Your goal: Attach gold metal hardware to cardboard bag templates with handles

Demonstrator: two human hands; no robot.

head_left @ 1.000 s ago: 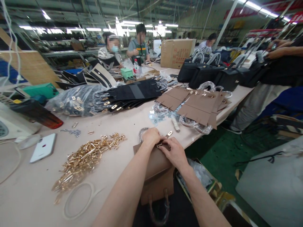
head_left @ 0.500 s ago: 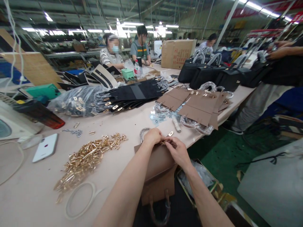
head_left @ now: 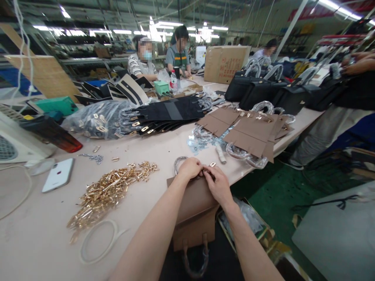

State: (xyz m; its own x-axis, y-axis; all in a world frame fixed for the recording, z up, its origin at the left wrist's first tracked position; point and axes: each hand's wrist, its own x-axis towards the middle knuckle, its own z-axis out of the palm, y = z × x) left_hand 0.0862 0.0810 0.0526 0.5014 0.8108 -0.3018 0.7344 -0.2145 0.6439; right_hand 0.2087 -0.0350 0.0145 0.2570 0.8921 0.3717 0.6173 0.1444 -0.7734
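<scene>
Head cam: left hand (head_left: 191, 168) & right hand (head_left: 218, 186) pinched tiny fitting (head_left: 207, 171) on brown bag (head_left: 193, 207) edge. Fitting prob. hard, slick, so fingertip hold; bag floppy, light.

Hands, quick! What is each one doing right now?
Left hand: closed, gripping the top edge of the flat brown leather bag.
Right hand: closed, pinching at that edge; what it pinches is hidden.

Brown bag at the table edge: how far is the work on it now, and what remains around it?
Done, it seems: assembled black bags stand upright at the far right. In hand: the left hand and right hand pinch the top edge of the brown bag. Left, probably: flat brown pieces and black pieces lie stacked, and a pile of gold fittings lies beside.
</scene>
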